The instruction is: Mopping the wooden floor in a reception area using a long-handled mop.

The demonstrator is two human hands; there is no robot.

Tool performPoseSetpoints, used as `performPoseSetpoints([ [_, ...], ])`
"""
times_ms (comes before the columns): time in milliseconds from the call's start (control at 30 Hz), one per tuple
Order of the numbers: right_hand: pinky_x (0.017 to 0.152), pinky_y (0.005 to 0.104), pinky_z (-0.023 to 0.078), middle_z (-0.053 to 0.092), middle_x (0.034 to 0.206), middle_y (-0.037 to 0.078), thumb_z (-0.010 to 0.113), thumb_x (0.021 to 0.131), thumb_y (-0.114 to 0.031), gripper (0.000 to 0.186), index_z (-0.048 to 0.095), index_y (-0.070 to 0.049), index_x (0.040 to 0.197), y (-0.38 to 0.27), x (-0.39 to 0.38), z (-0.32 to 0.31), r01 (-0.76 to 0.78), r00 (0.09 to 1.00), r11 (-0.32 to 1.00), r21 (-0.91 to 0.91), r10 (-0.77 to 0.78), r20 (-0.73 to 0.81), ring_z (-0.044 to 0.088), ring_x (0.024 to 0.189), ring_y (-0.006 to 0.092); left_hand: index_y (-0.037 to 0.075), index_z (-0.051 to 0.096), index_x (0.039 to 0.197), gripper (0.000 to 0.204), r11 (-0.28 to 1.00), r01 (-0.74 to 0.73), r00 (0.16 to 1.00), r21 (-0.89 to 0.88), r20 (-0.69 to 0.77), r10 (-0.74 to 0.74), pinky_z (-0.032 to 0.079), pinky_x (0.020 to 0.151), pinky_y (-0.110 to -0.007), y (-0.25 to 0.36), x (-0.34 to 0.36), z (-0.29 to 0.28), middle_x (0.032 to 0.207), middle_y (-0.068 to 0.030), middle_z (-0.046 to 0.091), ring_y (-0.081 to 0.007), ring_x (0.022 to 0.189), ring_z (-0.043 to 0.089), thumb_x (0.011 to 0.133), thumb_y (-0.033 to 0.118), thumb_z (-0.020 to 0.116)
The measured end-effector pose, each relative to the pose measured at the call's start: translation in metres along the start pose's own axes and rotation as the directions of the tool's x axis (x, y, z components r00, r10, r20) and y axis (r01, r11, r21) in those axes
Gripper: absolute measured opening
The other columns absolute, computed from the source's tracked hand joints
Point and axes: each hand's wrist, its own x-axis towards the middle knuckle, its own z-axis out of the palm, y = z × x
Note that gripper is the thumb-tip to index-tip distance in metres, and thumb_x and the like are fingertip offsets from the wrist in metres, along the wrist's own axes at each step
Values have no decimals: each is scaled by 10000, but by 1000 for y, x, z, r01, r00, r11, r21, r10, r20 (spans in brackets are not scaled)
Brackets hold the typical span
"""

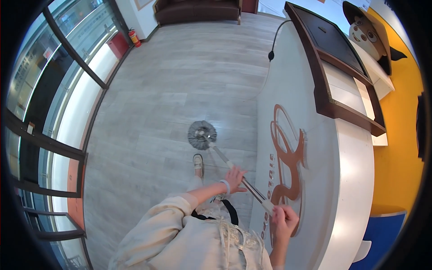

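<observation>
Slanting from about 11 to 5 o'clock, the mop (259, 195) has its round grey mop head (193, 136) on the wood-look floor (148, 105), near the middle of the view. The left forearm comes in from 8 o'clock, a pale band (227, 186) around its wrist; the left hand (234, 180) lies across the shaft partway along, back upward, its fingers somewhat spread, though I cannot tell whether they close underneath. Toward 4 o'clock from it, the right hand (284, 219) sits at the shaft's upper end, its forearm rising from 6 o'clock, its fingers curled around the handle in a fist. At 6 o'clock from the mop head, just beside it, is a light shoe (198, 163). The white table (346, 180) stands toward 3 o'clock.
</observation>
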Motion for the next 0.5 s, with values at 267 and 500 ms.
performPoseSetpoints([
  [267, 414, 210, 317, 519, 569, 54, 503, 819, -13, 132, 543, 36, 704, -6, -32, 31, 204, 918, 960, -194, -257, -304, 429, 453, 64, 199, 411, 1176, 667, 779, -604, 795, -166, -55, 604, 308, 965, -520, 21, 81, 9, 1169, -106, 437, -341, 1239, 304, 613, 257, 764],
  [500, 526, 251, 390, 352, 410, -8, 438, 836, 4, 221, 469, 6, 617, -10, 11, 74, 88, 899, 987, 135, -20, -438, 306, 362, 60, 184, 496, 822, 355, 829, -559, 829, -11, -15, 559, 370, 835, -424, 8, 130, -27, 901, 20, 497, -184, 1016, 482, 571, 167, 747],
])
